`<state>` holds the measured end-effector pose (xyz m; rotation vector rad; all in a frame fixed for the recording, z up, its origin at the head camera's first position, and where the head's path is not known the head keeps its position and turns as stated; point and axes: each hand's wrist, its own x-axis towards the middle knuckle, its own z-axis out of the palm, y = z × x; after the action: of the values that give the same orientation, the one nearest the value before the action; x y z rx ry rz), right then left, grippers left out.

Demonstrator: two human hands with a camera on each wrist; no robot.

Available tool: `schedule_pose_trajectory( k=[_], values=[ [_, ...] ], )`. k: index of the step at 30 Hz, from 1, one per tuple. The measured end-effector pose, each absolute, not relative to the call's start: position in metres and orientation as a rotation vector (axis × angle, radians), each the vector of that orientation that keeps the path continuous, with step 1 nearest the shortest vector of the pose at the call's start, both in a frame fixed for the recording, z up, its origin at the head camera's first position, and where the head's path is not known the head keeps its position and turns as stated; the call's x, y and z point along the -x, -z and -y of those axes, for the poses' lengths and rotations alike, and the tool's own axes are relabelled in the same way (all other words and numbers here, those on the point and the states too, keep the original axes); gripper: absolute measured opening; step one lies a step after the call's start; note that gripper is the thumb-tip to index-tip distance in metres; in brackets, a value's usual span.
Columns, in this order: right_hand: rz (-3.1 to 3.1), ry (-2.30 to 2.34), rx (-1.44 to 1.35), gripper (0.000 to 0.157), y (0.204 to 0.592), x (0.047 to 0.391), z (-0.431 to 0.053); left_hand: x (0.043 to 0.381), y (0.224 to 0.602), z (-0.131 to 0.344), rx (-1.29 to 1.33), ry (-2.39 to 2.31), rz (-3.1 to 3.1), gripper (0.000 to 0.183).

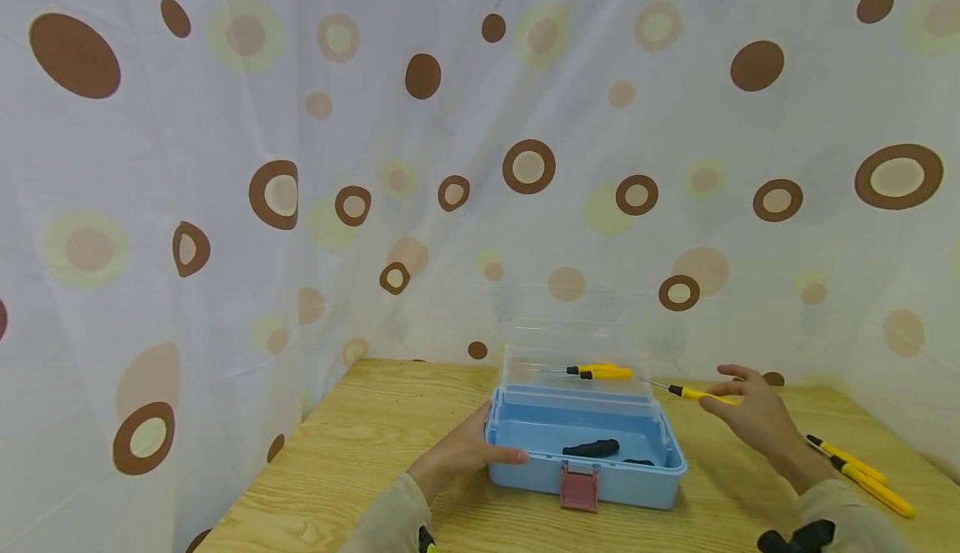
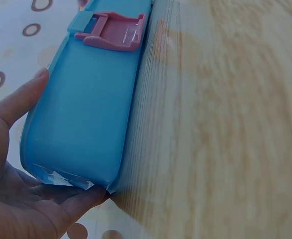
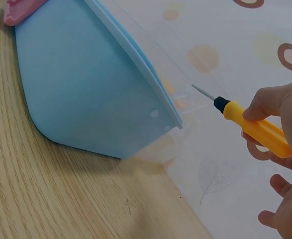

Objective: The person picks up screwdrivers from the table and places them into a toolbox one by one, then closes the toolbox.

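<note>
Right hand (image 1: 757,415) pinches screwdriver (image 3: 265,133), thumb against smooth yellow handle; black collar, thin silver shaft pointing left toward clear lid (image 1: 528,349). Left hand (image 1: 465,446) grips left end of pale-blue box (image 1: 517,475), thumb at front rim. Pink latch (image 1: 579,489), black object (image 1: 591,449) between hands. Lid open, 2 yellow-black drivers (image 1: 607,374) within; 2 similar tools (image 1: 873,486) beside right wrist.

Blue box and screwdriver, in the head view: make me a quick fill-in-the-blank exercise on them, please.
1. The right hand holds a screwdriver whose handle is ____.
2. The left hand grips a box coloured ____.
3. The box's transparent lid is not shut but ____.
4. Beside the right sleeve, the loose tools number ____.

Missing words: yellow; blue; open; two.
</note>
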<state>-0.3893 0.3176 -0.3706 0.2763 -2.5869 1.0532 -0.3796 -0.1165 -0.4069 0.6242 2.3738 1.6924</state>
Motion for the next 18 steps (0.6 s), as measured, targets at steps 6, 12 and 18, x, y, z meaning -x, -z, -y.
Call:
schedule_pose_trajectory(
  k=[6,12,18],
  values=[
    [2.587,-1.07,-0.285,0.051,0.371,0.39,-0.313,0.379,0.407,0.117,-0.632,-1.686,-2.373,0.105],
    [2.571,-1.07,-0.309,0.049,0.372,0.391,-0.308,0.379,0.405,0.117,-0.63,-1.685,-2.368,0.104],
    [2.565,-1.036,-0.321,0.048,0.373,0.392,-0.303,0.378,0.406,0.116,-0.613,-1.665,-2.398,0.105]
  ],
)
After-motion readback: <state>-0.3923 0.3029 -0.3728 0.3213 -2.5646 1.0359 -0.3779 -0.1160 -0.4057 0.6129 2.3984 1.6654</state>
